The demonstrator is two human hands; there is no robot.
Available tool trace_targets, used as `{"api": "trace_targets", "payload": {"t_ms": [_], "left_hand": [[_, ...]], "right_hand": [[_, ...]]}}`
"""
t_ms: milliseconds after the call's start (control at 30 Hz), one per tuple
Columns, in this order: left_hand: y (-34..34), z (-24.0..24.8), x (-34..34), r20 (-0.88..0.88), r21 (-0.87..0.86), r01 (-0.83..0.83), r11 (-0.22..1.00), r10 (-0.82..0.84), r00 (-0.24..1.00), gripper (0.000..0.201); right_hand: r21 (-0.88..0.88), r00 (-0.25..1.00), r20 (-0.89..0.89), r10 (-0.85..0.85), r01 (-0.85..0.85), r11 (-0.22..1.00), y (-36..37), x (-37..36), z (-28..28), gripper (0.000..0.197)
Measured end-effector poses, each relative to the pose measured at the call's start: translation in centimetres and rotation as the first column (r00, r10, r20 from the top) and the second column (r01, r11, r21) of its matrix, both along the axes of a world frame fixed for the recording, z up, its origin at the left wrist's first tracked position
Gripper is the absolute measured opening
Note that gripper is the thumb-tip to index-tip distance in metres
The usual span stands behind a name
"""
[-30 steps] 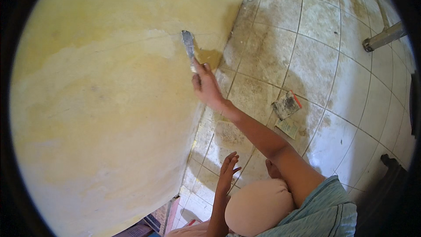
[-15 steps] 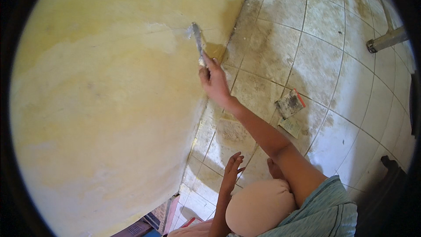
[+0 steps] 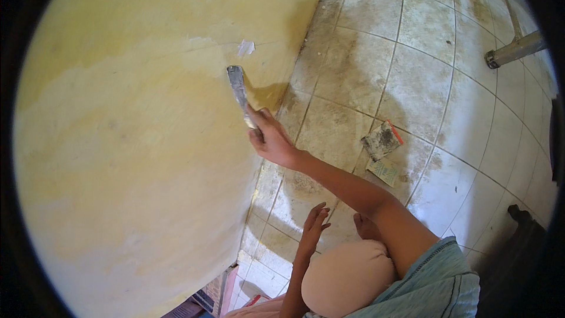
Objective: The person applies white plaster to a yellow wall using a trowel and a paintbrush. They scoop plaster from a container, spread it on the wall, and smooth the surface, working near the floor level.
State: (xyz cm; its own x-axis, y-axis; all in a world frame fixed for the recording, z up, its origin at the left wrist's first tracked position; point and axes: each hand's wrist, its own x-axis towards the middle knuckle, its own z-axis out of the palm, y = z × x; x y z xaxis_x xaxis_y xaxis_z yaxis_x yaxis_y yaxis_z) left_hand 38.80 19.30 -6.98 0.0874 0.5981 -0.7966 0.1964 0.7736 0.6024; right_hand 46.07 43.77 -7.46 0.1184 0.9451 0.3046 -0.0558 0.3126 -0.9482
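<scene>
Scraper (image 3: 237,91) lower now — right grip (image 3: 273,141) closed.

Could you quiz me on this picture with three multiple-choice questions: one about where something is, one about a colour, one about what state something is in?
1. Where does the blade of the putty knife rest?
A. flat on the floor tiles
B. against the yellow wall
C. on the metal pipe

2. What colour is the wall?
A. blue
B. yellow
C. black

3. What is the left hand doing?
A. gripping the knife
B. holding a bucket
C. open and holding nothing

Answers:
1. B, the blade lies on the wall just below a white patch of filler, held there by the right hand.
2. B, the whole painted surface is yellow, paler in patches.
3. C, its fingers are spread, with only the tiled floor behind them.
</scene>
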Motion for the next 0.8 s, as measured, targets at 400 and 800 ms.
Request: {"api": "trace_targets", "payload": {"t_ms": [400, 800], "left_hand": [[-2.2, -0.7, -2.1, -0.03, 0.004, -0.036, 0.999, 0.036, 0.999, 0.054], [-1.2, -1.1, -0.8, -0.002, 0.012, 0.001, 1.0, -0.001, 1.0, 0.053]], "right_hand": [[-0.162, 0.98, 0.076, -0.182, 0.192, 0.968, 4.1, 3.7, 1.3, 0.058], [-0.196, 0.999, 0.045, 0.014, -0.005, 0.981, -0.3, 6.8, 4.7, 0.053]]}}
